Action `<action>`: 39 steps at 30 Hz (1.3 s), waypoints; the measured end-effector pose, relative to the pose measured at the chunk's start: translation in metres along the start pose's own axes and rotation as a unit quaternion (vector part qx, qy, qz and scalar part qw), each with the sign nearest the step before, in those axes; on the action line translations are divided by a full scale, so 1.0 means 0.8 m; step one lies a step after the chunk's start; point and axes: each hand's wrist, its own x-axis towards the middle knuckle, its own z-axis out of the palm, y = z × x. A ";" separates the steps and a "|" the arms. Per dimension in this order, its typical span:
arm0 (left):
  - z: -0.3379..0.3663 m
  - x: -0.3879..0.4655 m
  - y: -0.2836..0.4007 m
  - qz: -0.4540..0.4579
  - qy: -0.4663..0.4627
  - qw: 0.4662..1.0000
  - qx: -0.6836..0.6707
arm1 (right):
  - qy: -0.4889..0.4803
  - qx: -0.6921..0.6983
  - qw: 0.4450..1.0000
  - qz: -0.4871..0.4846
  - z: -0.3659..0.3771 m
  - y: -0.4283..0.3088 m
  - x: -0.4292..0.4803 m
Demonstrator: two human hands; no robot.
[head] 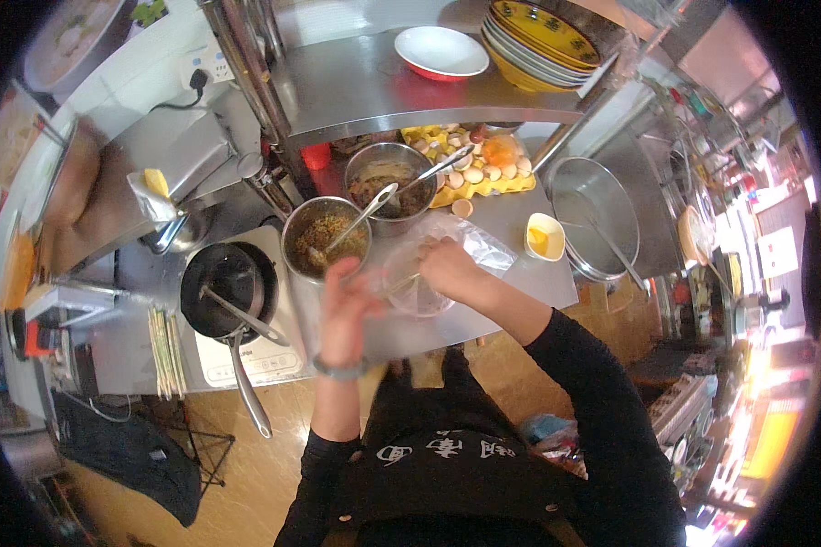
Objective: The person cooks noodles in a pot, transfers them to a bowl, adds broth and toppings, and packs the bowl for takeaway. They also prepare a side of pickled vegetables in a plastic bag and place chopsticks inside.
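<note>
My right hand [448,268] is curled over a clear plastic bowl [429,308] at the counter's front. Thin pale sticks [402,282], which look like chopsticks, stick out from its fingers; blur hides their exact shape. Motion also blurs my left hand [345,311], which is raised with its fingers apart just left of the bowl and appears to hold nothing. Beyond the right hand lies a crumpled clear plastic bag [482,246]. A steel pot of chopped filling [315,229] with a spoon [359,220] stands beyond the left hand.
A second steel pot [383,154] holds dark filling. Eggs fill a yellow tray [482,195]. A small bowl with yellow liquid [544,237] sits right, near a large steel pot [594,198]. Left, a black frying pan [222,290] rests on an induction cooker [250,366]. Overhead runs a steel shelf [342,82].
</note>
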 end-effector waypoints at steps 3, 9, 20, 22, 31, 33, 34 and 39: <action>0.007 0.002 -0.011 -0.017 -0.022 0.997 0.070 | -0.001 -0.022 0.999 0.026 0.001 0.031 -0.037; 0.058 0.036 -0.097 0.238 -0.058 0.749 0.615 | -0.070 0.068 0.994 0.047 -0.011 0.131 -0.102; 0.042 0.077 -0.138 0.252 -0.086 0.719 0.642 | 0.069 0.575 0.801 0.153 0.060 0.171 -0.188; 0.049 0.080 -0.141 0.215 -0.129 0.687 0.682 | 0.198 0.651 0.705 0.199 0.071 0.161 -0.199; 0.052 0.079 -0.115 0.158 -0.069 0.728 0.664 | 0.102 0.221 0.886 0.396 0.089 0.111 -0.217; 0.059 0.078 -0.101 0.193 -0.063 0.755 0.624 | 0.134 0.342 0.838 0.403 0.059 0.114 -0.182; 0.065 0.075 -0.092 0.206 -0.053 0.774 0.597 | 0.142 0.314 0.845 0.408 0.047 0.110 -0.154; 0.077 0.054 -0.052 0.090 -0.014 0.852 0.515 | -0.051 0.303 0.868 0.390 0.025 0.129 -0.085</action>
